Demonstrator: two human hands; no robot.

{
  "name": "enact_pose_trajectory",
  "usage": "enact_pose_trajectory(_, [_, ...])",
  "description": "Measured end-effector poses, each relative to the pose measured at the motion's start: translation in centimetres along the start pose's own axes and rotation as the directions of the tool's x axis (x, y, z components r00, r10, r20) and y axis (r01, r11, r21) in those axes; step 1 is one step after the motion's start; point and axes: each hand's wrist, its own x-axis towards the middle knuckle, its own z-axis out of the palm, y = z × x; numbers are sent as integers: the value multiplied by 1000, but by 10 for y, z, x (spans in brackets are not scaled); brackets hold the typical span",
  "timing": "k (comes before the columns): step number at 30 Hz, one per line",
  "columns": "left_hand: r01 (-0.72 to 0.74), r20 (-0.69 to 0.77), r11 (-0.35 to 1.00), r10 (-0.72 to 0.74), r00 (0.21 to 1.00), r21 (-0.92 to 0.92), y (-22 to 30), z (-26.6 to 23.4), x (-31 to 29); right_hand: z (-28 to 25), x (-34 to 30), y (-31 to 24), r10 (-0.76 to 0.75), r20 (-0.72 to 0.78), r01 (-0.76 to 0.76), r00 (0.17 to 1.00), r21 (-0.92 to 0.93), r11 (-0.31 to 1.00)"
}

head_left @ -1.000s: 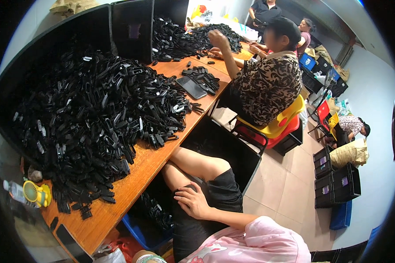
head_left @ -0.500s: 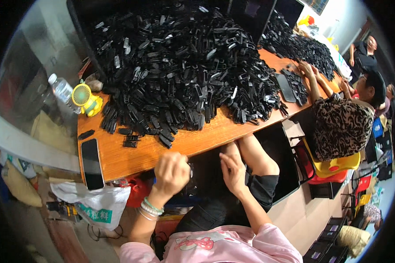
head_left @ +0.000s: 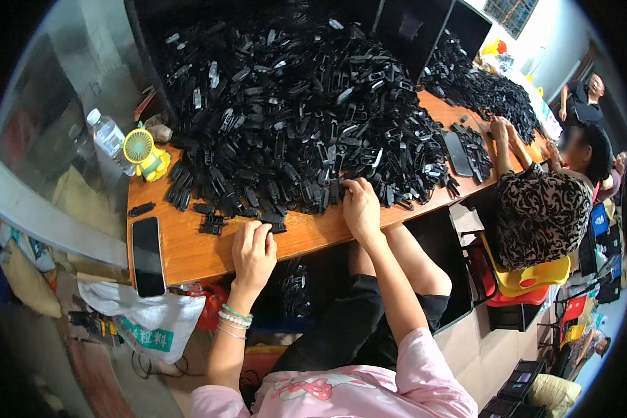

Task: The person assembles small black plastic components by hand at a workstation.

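- Left hand (head_left: pixel 253 252): on the near edge of the orange-brown wooden table (head_left: pixel 188 251), fingers curled, touching a small black plastic clip (head_left: pixel 274 224); grip unclear.
- Right hand (head_left: pixel 361 205): fingers bent into the near edge of the big heap of black plastic clips (head_left: pixel 292 111); hold cannot be told.
- Black flat smartphone (head_left: pixel 148 254): near left.
- Yellow handheld fan (head_left: pixel 143 152): far left.

Lying bare along the near edge of the orange-brown wooden table (head_left: pixel 188 252), between the flat black smartphone (head_left: pixel 148 255) and the left hand (head_left: pixel 253 252). Blocking nearly everything behind: a big heap of small black plastic parts (head_left: pixel 292 118), touching the right hand (head_left: pixel 361 206). Crowding the far left corner: a small yellow desk fan (head_left: pixel 144 153) beside a clear plastic water bottle (head_left: pixel 109 140).
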Motion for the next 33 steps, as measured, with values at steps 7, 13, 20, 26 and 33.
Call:
enact_pose_trajectory(7, [-18,48,1000,18,999,-2,2,-5,7,2,-6,16,136,-2,-134,991,177,975])
enact_pose_trajectory(13, [-16,36,997,13,999,81,2,-9,-2,5,-14,22,305,-40,-260,952,424,868])
enact_pose_trajectory(20, [262,-1,957,-264,965,123,13,-16,5,-12,-35,1,455,386,-470,802,879,84])
enact_pose_trajectory(26, [339,71,939,-335,940,-57,8,-7,8,-40,-48,-26,360,419,-487,834,865,121])
enact_pose_trajectory(33, [284,-85,944,-301,950,-169,2,-3,-11,-2,-64,-25,241,358,-405,902,896,184])
